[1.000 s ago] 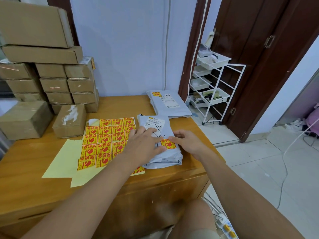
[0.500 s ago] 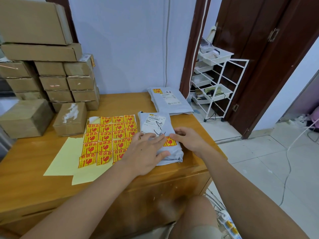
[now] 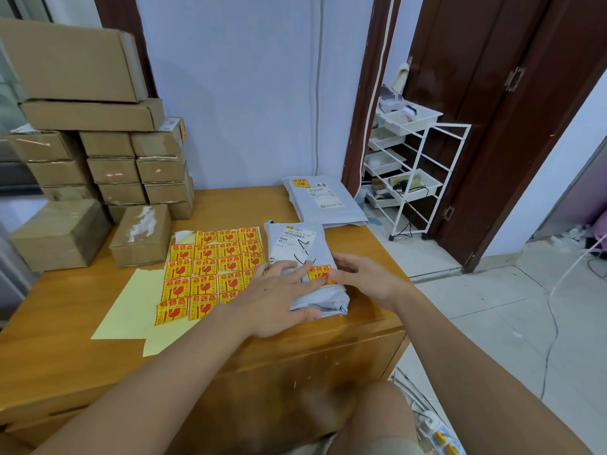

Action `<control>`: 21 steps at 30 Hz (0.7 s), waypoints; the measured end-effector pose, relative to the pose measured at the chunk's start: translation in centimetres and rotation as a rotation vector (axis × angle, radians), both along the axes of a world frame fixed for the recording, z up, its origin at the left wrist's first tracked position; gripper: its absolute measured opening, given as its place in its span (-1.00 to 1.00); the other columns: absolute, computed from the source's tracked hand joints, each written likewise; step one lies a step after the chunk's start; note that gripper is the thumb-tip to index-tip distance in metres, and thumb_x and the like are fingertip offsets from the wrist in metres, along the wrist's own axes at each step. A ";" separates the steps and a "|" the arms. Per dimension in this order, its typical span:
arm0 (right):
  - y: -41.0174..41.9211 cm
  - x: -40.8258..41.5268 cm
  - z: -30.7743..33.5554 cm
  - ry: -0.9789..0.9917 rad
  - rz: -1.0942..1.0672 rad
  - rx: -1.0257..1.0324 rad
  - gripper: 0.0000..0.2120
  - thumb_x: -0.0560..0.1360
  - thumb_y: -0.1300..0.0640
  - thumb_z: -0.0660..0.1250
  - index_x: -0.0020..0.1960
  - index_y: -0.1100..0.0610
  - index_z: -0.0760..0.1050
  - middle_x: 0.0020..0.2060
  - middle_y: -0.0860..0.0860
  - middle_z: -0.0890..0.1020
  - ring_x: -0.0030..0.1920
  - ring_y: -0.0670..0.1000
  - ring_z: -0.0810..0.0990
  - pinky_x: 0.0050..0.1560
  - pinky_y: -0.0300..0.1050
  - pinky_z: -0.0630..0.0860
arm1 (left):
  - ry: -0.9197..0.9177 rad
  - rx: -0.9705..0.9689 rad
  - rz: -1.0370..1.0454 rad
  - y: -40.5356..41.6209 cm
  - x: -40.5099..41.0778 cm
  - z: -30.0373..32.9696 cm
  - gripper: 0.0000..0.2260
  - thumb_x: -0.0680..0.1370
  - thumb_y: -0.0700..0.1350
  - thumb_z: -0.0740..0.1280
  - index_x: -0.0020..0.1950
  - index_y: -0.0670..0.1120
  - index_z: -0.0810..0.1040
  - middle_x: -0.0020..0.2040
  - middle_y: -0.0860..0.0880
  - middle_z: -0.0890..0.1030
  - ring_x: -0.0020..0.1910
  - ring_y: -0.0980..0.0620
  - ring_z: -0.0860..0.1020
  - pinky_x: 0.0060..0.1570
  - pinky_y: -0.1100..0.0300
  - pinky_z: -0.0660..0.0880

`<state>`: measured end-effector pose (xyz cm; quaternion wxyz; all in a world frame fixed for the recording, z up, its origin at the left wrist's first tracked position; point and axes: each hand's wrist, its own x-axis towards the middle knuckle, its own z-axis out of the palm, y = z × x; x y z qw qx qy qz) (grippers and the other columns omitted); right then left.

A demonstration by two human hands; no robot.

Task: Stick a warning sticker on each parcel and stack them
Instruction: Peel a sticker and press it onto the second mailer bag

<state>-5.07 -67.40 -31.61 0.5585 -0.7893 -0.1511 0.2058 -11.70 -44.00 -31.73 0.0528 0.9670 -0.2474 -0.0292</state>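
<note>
A grey plastic parcel (image 3: 297, 246) lies near the table's right front edge, with a white shipping label at its far end. A yellow and red warning sticker (image 3: 319, 273) sits on its near half. My left hand (image 3: 279, 297) lies flat on the parcel, fingers straight, touching the sticker's left side. My right hand (image 3: 364, 277) rests on the parcel's right side, its fingertips pressing the sticker's right edge. A sheet of warning stickers (image 3: 210, 270) lies just left of the parcel. Behind it, a second grey parcel (image 3: 328, 205) carries its own sticker.
Cardboard boxes (image 3: 108, 159) are stacked at the back left of the wooden table (image 3: 65, 323), with two loose boxes in front of them. Yellow backing paper (image 3: 128, 310) lies under the sticker sheet. A white wire rack (image 3: 414, 165) stands on the floor to the right.
The sticker has stayed on the parcel. My left hand's fingers have slid right across the parcel toward the sticker, and my right hand has stayed pressing at its edge.
</note>
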 end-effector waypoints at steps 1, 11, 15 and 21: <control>0.2 -0.1 -0.1 -0.011 -0.025 -0.004 -0.53 0.55 0.06 0.46 0.43 -0.05 0.48 0.25 -0.19 0.64 0.29 -0.17 0.56 0.38 -0.07 0.48 | 0.004 -0.005 -0.004 0.1 0.0 0.1 -0.46 0.60 0.45 -0.02 0.58 0.46 -0.02 0.67 0.19 -0.11 0.62 0.04 -0.07 0.52 -0.09 -0.14; 1.1 -0.8 0.5 -0.003 -0.131 0.004 -0.72 0.61 0.05 0.37 0.29 -0.17 0.46 0.23 -0.23 0.56 0.17 -0.22 0.56 0.06 -0.38 0.50 | 0.177 -0.960 0.312 2.8 0.3 0.7 -0.69 0.63 0.16 0.31 0.35 0.18 0.59 0.53 0.13 0.42 0.54 0.09 0.32 0.40 0.22 0.25; 2.2 -1.5 0.2 -0.142 -0.147 -0.051 -0.38 0.57 -0.16 0.38 0.56 -0.11 0.27 0.39 -0.26 0.47 0.35 -0.22 0.46 0.35 -0.17 0.46 | 0.158 -0.851 0.450 3.1 1.0 0.4 -0.34 0.60 0.32 0.27 0.64 0.15 0.20 0.60 0.13 0.28 0.58 0.02 0.24 0.51 -0.01 0.26; 3.5 -2.1 -0.6 -0.219 -0.151 -0.264 -0.20 0.53 -0.37 0.24 0.65 -0.09 0.06 0.58 -0.15 0.23 0.54 -0.05 0.24 0.40 -0.20 0.26 | 0.243 -0.531 0.449 1.0 1.2 0.6 -0.20 0.58 0.43 0.10 0.69 0.13 -0.12 0.69 0.03 -0.02 0.67 -0.07 -0.11 0.60 -0.11 -0.05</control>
